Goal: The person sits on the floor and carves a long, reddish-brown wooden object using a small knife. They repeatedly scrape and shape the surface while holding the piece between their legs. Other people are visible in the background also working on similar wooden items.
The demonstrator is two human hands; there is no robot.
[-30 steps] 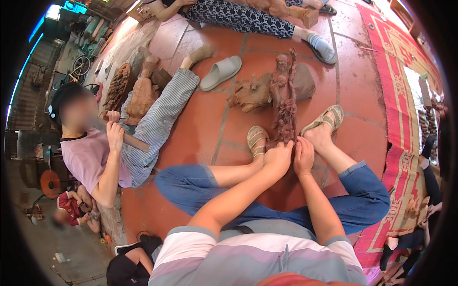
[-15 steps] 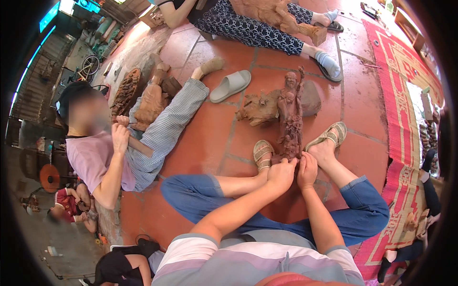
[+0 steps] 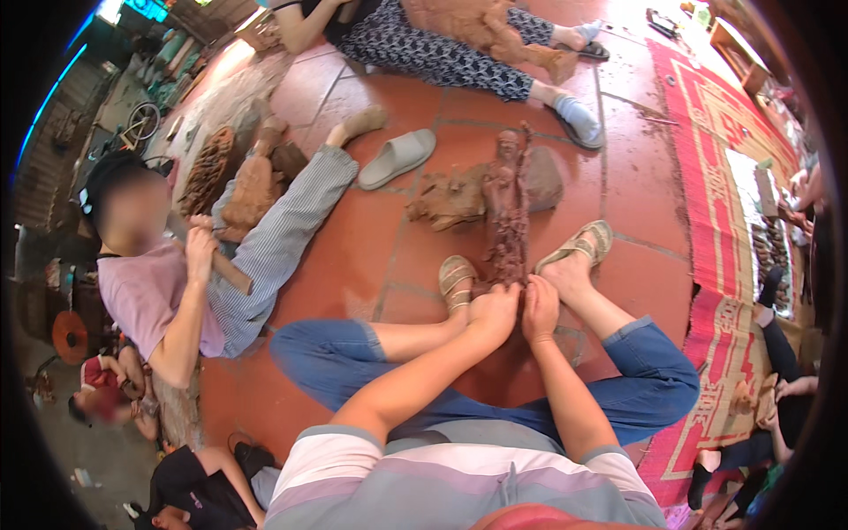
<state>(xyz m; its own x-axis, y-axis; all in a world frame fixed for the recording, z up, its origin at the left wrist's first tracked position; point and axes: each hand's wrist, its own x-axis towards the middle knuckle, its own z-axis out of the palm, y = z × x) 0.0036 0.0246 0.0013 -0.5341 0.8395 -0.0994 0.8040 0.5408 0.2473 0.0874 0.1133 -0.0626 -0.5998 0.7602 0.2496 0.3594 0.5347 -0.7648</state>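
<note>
A dark reddish-brown carved wooden statue (image 3: pixel 506 199) of a robed figure with a tall staff lies between my sandalled feet, its head away from me. Behind its upper half is a rough wood block (image 3: pixel 449 196). At the statue's near end my left hand (image 3: pixel 493 314) is closed, fingertips against the base. My right hand (image 3: pixel 540 309) is beside it, fingers curled in on the same end. Both hands partly hide that end, and no separate tool can be made out in them.
At the left, a person in a pink shirt (image 3: pixel 152 296) holds a wooden mallet-like tool (image 3: pixel 231 275) near a carving (image 3: pixel 250 205). A grey slipper (image 3: pixel 397 159) lies on the tiles. Another person's patterned trousers (image 3: pixel 424 53) are at the top; a red mat (image 3: pixel 715 265) runs along the right.
The whole scene has shifted left in view. My hands stay at the statue's near end. The person at left has moved the tool, and more of it shows above their hand.
</note>
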